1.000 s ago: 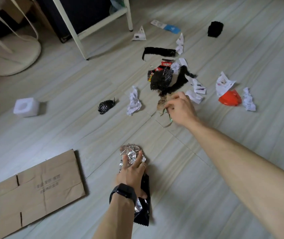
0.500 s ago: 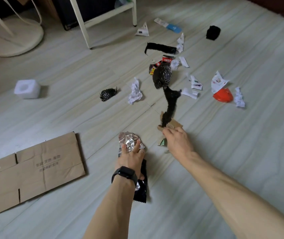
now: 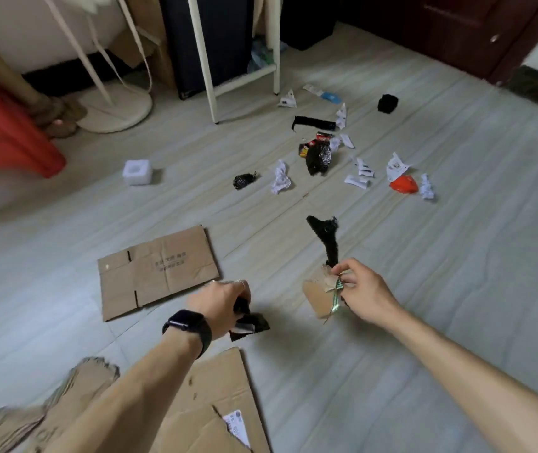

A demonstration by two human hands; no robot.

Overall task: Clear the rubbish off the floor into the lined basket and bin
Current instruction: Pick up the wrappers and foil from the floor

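On the pale plank floor (image 3: pixel 457 273), with paper scraps (image 3: pixel 281 181) strewn between a red stool (image 3: pixel 9 135) and a dark door (image 3: pixel 463 31), the left hand (image 3: pixel 218 304) has its grip clamped on a black wrapper (image 3: pixel 251 325), while the right hand (image 3: pixel 367 297) pinches a black strip (image 3: pixel 326 240) and a card scrap (image 3: pixel 318 297).

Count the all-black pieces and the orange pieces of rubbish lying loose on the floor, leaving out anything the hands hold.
Black: 4 (long strip, fuzzy lump, large crumpled bag, small crumpled bag)
Orange: 1 (plastic piece)
Total: 5

2 hands (image 3: pixel 225 300) (image 3: pixel 364 294), 1 wristwatch (image 3: pixel 185 323), 1 foam block (image 3: pixel 137 172)
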